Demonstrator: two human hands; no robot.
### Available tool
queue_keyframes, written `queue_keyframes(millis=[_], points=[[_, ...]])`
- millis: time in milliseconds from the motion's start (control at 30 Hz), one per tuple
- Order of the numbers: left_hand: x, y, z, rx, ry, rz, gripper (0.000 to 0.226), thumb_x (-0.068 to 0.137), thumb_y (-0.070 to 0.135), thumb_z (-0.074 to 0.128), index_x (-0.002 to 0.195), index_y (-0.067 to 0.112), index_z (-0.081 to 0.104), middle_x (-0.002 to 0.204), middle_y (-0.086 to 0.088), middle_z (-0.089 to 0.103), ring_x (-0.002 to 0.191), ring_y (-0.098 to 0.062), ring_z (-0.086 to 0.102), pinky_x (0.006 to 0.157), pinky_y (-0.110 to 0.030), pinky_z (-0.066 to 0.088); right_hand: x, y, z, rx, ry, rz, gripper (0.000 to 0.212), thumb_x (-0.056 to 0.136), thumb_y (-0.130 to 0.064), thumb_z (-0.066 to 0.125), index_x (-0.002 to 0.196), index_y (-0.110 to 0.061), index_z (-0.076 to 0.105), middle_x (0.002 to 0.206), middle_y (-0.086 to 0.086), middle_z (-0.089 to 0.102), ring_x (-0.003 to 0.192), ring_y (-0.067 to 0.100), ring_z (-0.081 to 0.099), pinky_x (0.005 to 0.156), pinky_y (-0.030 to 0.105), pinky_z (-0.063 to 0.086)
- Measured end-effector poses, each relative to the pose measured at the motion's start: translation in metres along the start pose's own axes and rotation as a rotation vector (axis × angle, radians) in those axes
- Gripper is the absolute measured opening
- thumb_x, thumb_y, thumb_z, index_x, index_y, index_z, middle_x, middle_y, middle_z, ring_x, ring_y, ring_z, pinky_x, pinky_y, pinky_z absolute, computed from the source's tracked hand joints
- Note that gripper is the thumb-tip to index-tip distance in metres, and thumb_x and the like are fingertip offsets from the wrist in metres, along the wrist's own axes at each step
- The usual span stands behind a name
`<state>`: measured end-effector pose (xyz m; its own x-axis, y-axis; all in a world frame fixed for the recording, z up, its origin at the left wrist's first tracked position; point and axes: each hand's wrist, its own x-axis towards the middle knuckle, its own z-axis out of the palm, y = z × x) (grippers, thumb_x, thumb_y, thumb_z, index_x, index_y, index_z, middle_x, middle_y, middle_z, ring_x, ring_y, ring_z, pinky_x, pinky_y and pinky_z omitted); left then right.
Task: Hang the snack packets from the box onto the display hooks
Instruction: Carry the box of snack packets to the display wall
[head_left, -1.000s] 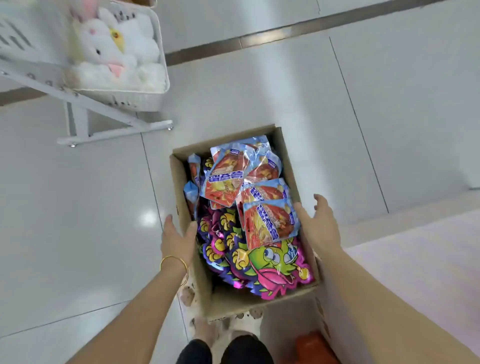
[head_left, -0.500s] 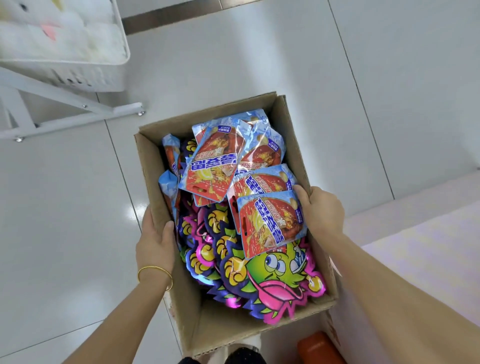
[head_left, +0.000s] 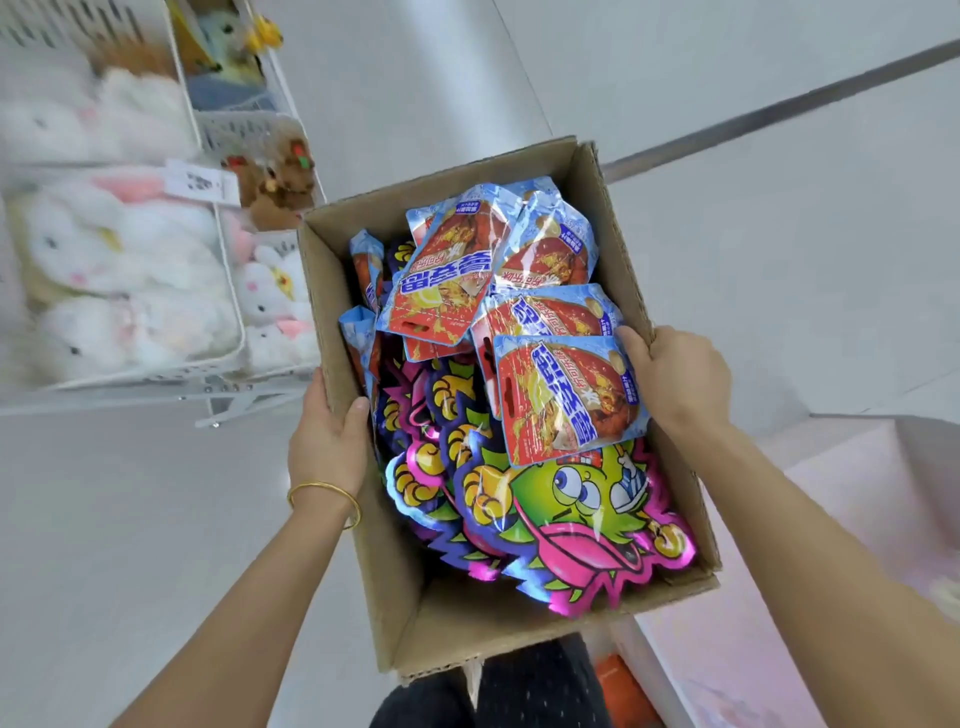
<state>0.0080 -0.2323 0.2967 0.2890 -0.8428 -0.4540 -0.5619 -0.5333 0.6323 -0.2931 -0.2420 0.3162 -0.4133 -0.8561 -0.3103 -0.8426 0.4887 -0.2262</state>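
Observation:
An open cardboard box (head_left: 415, 613) is held up in front of me, above the floor. Several red and blue snack packets (head_left: 566, 395) lie on top at its far end. Below them sit several shiny purple packets with a green cartoon dragon (head_left: 576, 509). My left hand (head_left: 327, 441) grips the box's left wall, thumb curled over the rim. My right hand (head_left: 675, 379) grips the right wall, thumb inside against a packet. No display hooks are in view.
White wire baskets (head_left: 218, 364) full of plush toys stand on a rack at the left, close to the box's far left corner. A pale pink surface (head_left: 831, 519) lies at the lower right. Grey tiled floor spreads around.
Both hands have closed on the box walls and lifted the box off the floor towards me. The view has swung, bringing the plush toy baskets in at the left.

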Motion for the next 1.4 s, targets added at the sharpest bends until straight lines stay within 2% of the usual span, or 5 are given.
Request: queue_keyframes(millis=[133,400,533,800,1400], points=[[0.04,0.091,-0.029,0.0,0.041,0.01,0.053,0.091,0.022,0.051,0.14,0.016,0.033,0.139,-0.008,0.048,0.126,-0.03,0.045,0.1,-0.038,0.038,0.069,-0.042,-0.08,0.007,-0.001,-0.044,0.046,0.094,-0.048,0.04,0.072,-0.008,0.049,0.089,0.022,0.064,0.084,0.039,0.059,0.064,0.035,0.038],[0.178,0.277,-0.067,-0.043,0.096,0.008,0.049,0.09,0.017,0.052,0.137,0.012,0.038,0.135,-0.011,0.051,0.123,-0.031,0.047,0.099,-0.037,0.037,0.268,-0.148,-0.204,-0.036,-0.031,-0.138,0.055,0.095,-0.048,0.038,0.087,0.001,0.061,0.094,0.022,0.065,0.089,0.04,0.06,0.069,0.037,0.044],[0.271,0.349,-0.086,-0.079,0.109,-0.008,0.044,0.09,0.017,0.052,0.132,0.014,0.043,0.126,-0.01,0.057,0.115,-0.032,0.053,0.091,-0.036,0.041,0.374,-0.216,-0.243,-0.042,-0.023,-0.198,0.054,0.095,-0.048,0.038,0.085,0.0,0.06,0.094,0.021,0.065,0.088,0.039,0.059,0.068,0.036,0.043],[0.482,0.517,-0.128,-0.088,0.186,-0.026,0.047,0.092,0.017,0.049,0.137,0.01,0.036,0.134,-0.013,0.051,0.121,-0.033,0.048,0.095,-0.036,0.038,0.605,-0.369,-0.313,-0.034,-0.003,-0.268,0.052,0.096,-0.043,0.038,0.091,0.003,0.061,0.099,0.022,0.064,0.093,0.038,0.059,0.066,0.032,0.037],[1.049,0.772,-0.31,-0.214,0.364,-0.109,0.052,0.09,0.022,0.052,0.137,0.01,0.035,0.136,-0.014,0.048,0.123,-0.033,0.047,0.103,-0.042,0.037,1.116,-0.866,-0.413,-0.069,0.004,-0.516,0.046,0.095,-0.045,0.04,0.078,-0.004,0.055,0.096,0.019,0.064,0.089,0.036,0.058,0.065,0.032,0.038]])
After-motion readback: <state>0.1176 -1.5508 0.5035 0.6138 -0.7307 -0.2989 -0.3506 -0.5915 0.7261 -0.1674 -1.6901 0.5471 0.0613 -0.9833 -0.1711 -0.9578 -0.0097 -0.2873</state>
